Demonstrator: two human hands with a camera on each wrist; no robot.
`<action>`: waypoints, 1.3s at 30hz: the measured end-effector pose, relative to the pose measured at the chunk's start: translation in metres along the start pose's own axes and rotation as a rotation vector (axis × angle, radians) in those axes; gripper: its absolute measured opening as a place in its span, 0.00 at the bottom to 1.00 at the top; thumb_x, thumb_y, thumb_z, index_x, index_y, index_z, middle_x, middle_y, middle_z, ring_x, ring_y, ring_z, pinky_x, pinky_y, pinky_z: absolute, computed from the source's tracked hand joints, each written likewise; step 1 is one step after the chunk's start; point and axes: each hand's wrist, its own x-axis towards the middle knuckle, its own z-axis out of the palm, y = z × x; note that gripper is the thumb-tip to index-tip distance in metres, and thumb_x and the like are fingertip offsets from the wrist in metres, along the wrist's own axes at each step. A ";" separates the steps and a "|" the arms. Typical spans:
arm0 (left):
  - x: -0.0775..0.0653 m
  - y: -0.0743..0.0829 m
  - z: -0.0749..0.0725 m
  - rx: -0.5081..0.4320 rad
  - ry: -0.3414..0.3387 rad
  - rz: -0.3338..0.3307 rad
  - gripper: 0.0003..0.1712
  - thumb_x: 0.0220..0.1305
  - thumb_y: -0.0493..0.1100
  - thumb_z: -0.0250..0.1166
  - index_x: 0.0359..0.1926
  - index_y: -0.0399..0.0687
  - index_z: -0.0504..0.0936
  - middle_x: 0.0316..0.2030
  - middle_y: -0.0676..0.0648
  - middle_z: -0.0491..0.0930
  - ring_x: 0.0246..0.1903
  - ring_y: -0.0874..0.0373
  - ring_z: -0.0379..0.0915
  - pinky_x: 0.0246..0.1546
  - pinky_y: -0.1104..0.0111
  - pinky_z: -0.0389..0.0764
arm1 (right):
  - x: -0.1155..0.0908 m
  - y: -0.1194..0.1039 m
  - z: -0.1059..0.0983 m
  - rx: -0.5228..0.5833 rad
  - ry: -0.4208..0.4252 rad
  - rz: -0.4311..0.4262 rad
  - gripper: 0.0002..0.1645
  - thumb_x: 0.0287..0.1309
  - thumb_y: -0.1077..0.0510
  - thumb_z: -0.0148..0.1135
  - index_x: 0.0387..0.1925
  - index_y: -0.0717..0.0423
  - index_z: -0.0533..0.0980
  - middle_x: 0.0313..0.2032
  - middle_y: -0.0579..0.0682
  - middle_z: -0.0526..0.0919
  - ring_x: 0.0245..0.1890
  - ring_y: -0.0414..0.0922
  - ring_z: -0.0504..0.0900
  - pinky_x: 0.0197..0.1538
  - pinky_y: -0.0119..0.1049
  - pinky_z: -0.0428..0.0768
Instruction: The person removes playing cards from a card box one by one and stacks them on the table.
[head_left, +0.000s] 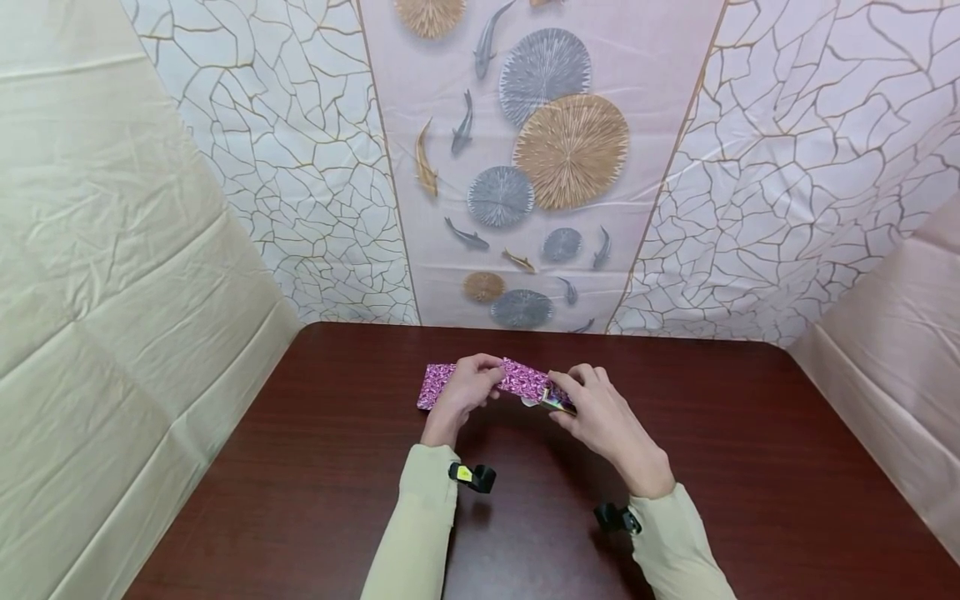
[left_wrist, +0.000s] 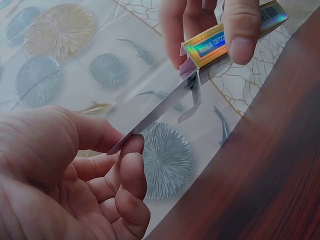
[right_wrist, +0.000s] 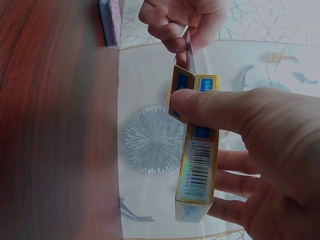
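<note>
My left hand (head_left: 471, 385) pinches the near end of a purple-patterned playing card (head_left: 521, 379) between thumb and fingers. The card's far end meets the mouth of a small card box (head_left: 558, 402), gold and shiny, with a barcode on one side. Thumb and fingers of my right hand (head_left: 603, 417) grip this box. In the left wrist view the card (left_wrist: 155, 111) appears edge-on, and an open flap (left_wrist: 199, 95) hangs beside the box mouth. How far the card reaches inside is hidden. In the right wrist view my thumb lies across the box (right_wrist: 197, 170) near its open end.
A purple-patterned block (head_left: 435, 386) with a dark side rests on the table behind my left hand, partly covered by it. The dark red-brown table (head_left: 337, 483) ends at a patterned cloth backdrop (head_left: 517, 250). Pale cloth (head_left: 97, 333) hangs on both sides.
</note>
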 end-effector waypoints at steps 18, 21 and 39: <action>0.002 0.000 -0.018 0.001 0.062 -0.015 0.13 0.69 0.44 0.61 0.50 0.43 0.81 0.31 0.50 0.78 0.25 0.56 0.75 0.21 0.71 0.71 | -0.002 0.004 -0.001 -0.003 0.029 -0.009 0.33 0.45 0.56 0.78 0.56 0.55 0.77 0.45 0.59 0.77 0.44 0.57 0.73 0.42 0.49 0.78; 0.003 0.000 -0.022 0.010 0.069 -0.027 0.12 0.68 0.45 0.62 0.48 0.45 0.82 0.30 0.49 0.78 0.25 0.56 0.74 0.20 0.70 0.69 | -0.002 0.004 -0.001 -0.001 0.032 -0.010 0.33 0.45 0.56 0.78 0.56 0.55 0.78 0.45 0.59 0.77 0.44 0.57 0.73 0.42 0.49 0.78; 0.016 -0.006 -0.054 0.100 0.133 -0.016 0.10 0.66 0.46 0.65 0.41 0.43 0.84 0.31 0.47 0.79 0.29 0.55 0.74 0.28 0.68 0.74 | -0.002 0.004 0.000 0.000 0.030 0.001 0.32 0.45 0.57 0.78 0.55 0.54 0.78 0.44 0.59 0.77 0.43 0.56 0.73 0.41 0.49 0.78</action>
